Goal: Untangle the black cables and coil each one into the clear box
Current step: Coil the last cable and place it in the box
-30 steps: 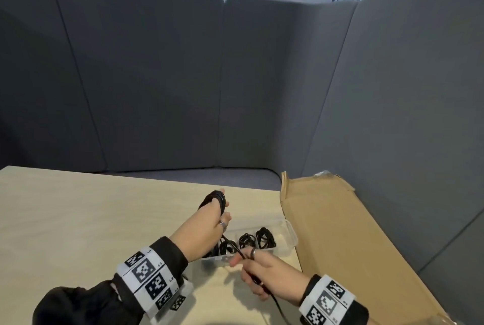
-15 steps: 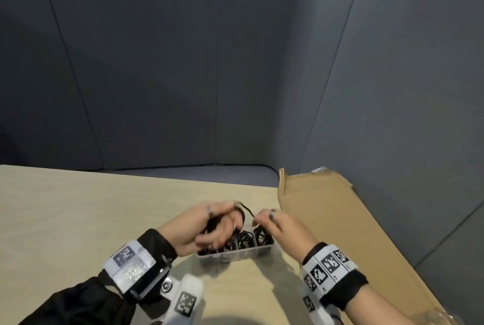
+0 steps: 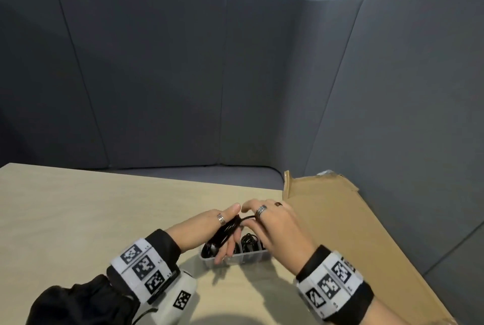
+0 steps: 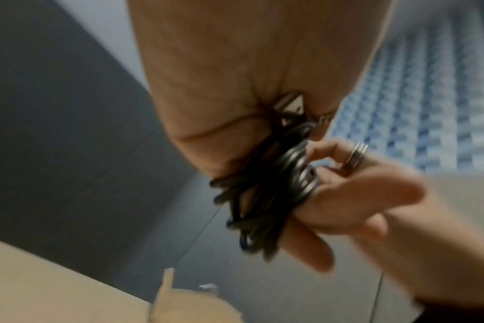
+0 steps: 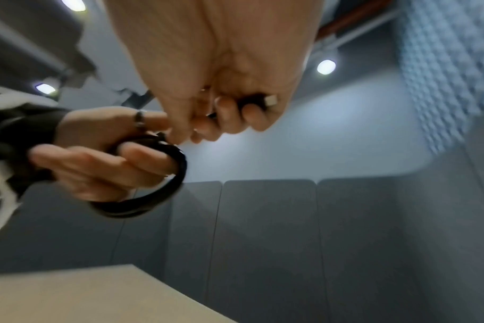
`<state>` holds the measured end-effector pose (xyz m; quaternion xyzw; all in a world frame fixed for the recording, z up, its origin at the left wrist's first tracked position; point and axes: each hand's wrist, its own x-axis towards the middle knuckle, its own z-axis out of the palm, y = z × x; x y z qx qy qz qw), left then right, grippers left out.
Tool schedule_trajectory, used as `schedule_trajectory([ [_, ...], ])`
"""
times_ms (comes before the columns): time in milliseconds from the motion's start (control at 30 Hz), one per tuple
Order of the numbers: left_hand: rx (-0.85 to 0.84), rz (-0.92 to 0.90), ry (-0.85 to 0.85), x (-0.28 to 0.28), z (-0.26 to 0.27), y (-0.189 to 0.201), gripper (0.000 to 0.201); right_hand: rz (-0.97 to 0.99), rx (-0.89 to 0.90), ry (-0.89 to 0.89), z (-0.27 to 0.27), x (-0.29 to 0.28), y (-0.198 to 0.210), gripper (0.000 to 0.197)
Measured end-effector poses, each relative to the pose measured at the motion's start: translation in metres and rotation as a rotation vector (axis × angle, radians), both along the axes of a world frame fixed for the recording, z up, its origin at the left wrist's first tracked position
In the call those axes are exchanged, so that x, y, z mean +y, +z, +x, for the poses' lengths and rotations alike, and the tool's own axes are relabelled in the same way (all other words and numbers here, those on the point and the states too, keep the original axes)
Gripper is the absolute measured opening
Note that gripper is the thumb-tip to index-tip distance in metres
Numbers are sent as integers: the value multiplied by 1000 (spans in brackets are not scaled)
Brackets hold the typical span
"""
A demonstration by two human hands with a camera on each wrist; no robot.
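A black cable coil (image 3: 227,228) is wound around the fingers of my left hand (image 3: 199,227), which holds it just above the clear box (image 3: 235,260). My right hand (image 3: 277,227) pinches the cable's free end close to the left fingertips. In the right wrist view its curled fingers (image 5: 229,109) grip the silver-tipped plug (image 5: 271,101), and the coil (image 5: 166,192) loops round the left hand (image 5: 97,166). The left wrist view shows the coil (image 4: 265,185), blurred, with the right hand (image 4: 359,203) against it. Other coiled black cables (image 3: 248,242) lie in the box.
The box stands on a light wooden table (image 3: 91,206) near its right edge. A flattened cardboard sheet (image 3: 340,233) lies just right of the box. Grey padded seat backs (image 3: 157,75) surround the table's far and right sides.
My right hand rose from the box's near side to the left fingertips, carrying the cable end up. The loose cable is now wound on the left fingers, and the left hand has turned over the box.
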<state>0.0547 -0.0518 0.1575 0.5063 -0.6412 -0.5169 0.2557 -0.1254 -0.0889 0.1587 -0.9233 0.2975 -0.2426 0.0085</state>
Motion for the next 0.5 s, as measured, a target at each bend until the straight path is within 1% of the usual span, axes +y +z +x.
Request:
schedule_trajectory([
  [33,52,43,-71,0,1,3,59,161,-50,34,-2,-6,4,20],
  [100,108,102,-235,0,6,5,44,577,-85,161,-3,-10,11,31],
  [133,132,135,-318,2,8,5,36,740,-82,210,-5,-10,12,33],
  [167,176,179,-373,3,10,5,30,856,-77,262,-6,-9,12,30],
  [200,238,223,-393,4,11,5,25,911,-67,293,-6,-5,13,26],
  [233,303,251,-392,5,12,5,20,908,-54,301,-5,-2,14,27],
  [300,380,254,-345,4,15,5,18,773,30,262,-4,1,11,32],
  [333,363,230,-308,3,17,5,19,685,64,236,-3,1,10,30],
  [400,240,141,-210,1,17,5,19,595,55,195,1,0,5,22],
  [433,189,94,-137,0,16,6,16,599,30,174,3,0,4,19],
  [500,150,1,23,0,14,7,16,636,-48,146,4,1,1,16],
])
